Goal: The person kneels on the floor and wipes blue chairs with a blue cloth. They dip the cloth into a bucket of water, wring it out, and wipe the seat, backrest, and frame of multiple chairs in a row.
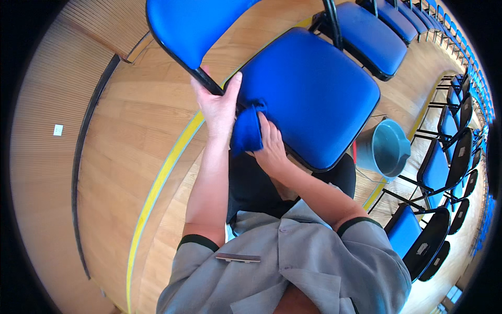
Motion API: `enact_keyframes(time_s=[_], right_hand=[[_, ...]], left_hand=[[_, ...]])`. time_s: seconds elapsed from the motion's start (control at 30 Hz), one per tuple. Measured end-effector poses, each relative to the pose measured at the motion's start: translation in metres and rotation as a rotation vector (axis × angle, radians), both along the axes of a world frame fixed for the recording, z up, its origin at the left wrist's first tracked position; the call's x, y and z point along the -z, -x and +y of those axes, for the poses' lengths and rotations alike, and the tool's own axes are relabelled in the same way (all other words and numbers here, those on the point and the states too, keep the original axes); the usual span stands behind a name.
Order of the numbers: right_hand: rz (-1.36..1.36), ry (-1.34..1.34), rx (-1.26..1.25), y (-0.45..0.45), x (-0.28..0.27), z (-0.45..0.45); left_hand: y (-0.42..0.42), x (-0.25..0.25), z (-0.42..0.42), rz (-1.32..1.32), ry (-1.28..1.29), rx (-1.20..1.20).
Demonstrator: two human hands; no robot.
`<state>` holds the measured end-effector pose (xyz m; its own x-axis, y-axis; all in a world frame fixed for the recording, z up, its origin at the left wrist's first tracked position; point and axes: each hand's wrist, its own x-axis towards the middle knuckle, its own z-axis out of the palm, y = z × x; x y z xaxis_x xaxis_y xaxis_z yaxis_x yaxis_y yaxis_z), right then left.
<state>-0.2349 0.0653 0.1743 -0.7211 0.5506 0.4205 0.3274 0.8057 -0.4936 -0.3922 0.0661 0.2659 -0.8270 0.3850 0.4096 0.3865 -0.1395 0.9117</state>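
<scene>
Before me stands a folding chair with a padded blue seat [308, 94] and a blue backrest [192, 27] on a black metal frame. My left hand [219, 98] grips the black frame tube just below the backrest, beside the seat's left corner. A dark blue cloth [247, 129] lies under the fingers of my right hand [270, 143], which presses it against the near left edge of the seat. Part of the cloth is bunched on the seat, and part hangs over the edge.
A grey-green plastic bucket [388, 149] with a red handle grip is on the wooden floor right of the chair. More blue chairs [364, 37] continue behind, and further rows [433, 168] fill the right. A ribbed wall [47, 98] with an outlet is at left; yellow tape [166, 170] crosses the floor.
</scene>
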Motion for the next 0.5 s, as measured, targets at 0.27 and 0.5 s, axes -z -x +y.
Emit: enact_keyframes(time_s=[0.27, 0.5], right_hand=[[-0.177, 0.726, -0.427, -0.053, -0.103, 0.047], [0.513, 0.028, -0.209, 0.107, -0.171, 0.035]], left_hand=[[-0.005, 0.020, 0.014, -0.301, -0.119, -0.149], [0.004, 0.056, 0.006, -0.835, -0.758, 0.314]])
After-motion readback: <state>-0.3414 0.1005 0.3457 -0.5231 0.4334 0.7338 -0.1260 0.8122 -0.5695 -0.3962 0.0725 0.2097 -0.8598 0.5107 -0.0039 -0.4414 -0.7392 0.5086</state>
